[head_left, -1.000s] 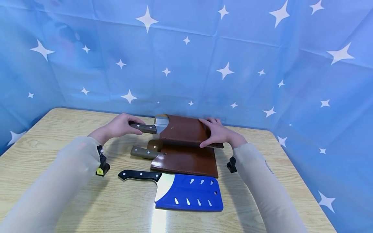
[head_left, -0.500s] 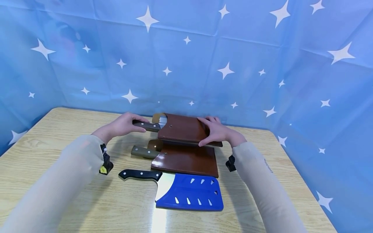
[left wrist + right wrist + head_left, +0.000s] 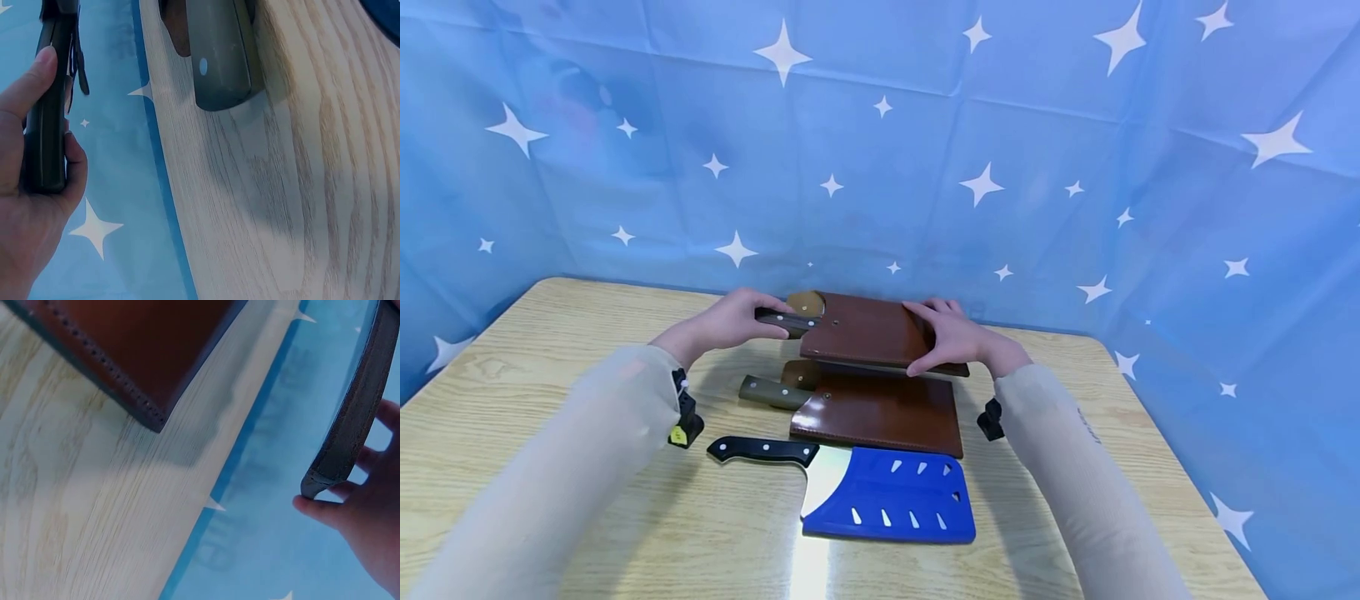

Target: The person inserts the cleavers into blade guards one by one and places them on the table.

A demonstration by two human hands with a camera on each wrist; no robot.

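Observation:
At the table's back, my left hand (image 3: pixel 730 321) grips the dark handle (image 3: pixel 787 322) of a cleaver whose blade is hidden inside a brown leather sheath (image 3: pixel 865 329). The left wrist view shows the thumb along one side of that handle (image 3: pixel 47 125), fingers curled round the other. My right hand (image 3: pixel 951 337) holds the sheath's far right end, thumb at the near edge and fingers at the back. In the right wrist view the sheath's edge (image 3: pixel 350 419) shows between thumb and fingers. The sheath's tan strap (image 3: pixel 806 303) stands unfastened beside the handle.
Just in front lies a second cleaver with an olive handle (image 3: pixel 772 392) in a brown leather sheath (image 3: pixel 887 414). Nearest is a black-handled cleaver (image 3: pixel 763 450) with a blue slotted blade cover (image 3: pixel 902 496). A blue star-patterned cloth (image 3: pixel 880 150) hangs behind the wooden table (image 3: pixel 587 317).
My left hand has moved right, pushing the cleaver deeper into the sheath until its blade disappears from view. The sheath and my right hand have shifted slightly left.

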